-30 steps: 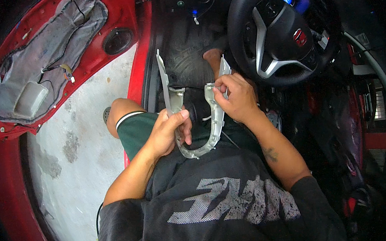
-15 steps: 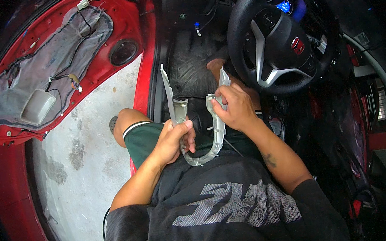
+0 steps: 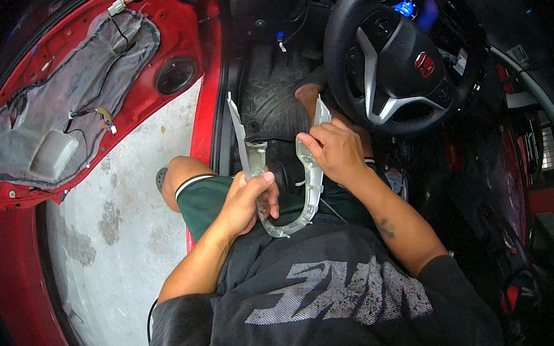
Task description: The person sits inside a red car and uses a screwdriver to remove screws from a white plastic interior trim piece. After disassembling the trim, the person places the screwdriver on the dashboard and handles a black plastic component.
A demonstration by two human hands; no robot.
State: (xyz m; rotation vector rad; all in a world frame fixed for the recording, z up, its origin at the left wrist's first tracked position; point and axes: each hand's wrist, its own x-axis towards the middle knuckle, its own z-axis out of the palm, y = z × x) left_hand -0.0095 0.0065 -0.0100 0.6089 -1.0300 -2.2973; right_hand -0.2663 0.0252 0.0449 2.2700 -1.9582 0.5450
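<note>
Above my lap I hold a U-shaped silver-grey plastic trim piece [image 3: 290,228], its curve toward my belly and its two arms pointing away from me. My left hand [image 3: 252,200] is closed round the left arm of the trim, thumb on top and fingers curled beneath. On the right arm, my right hand [image 3: 336,151] grips near the upper part, its thumb laid along the inner edge. Small clips and ribs show on the trim's inner face. My fingers hide part of both arms.
Ahead to the right is a black steering wheel [image 3: 405,59] with lit gauges behind it. A black floor mat [image 3: 268,76] lies in the footwell. At the left stands an open red car door [image 3: 181,27] with its panel off, showing plastic film, loose connectors and a speaker [image 3: 175,75].
My right hand has shifted slightly on the trim's right arm, its thumb now covering the inner tab. My left hand keeps its hold, nearly unmoved.
</note>
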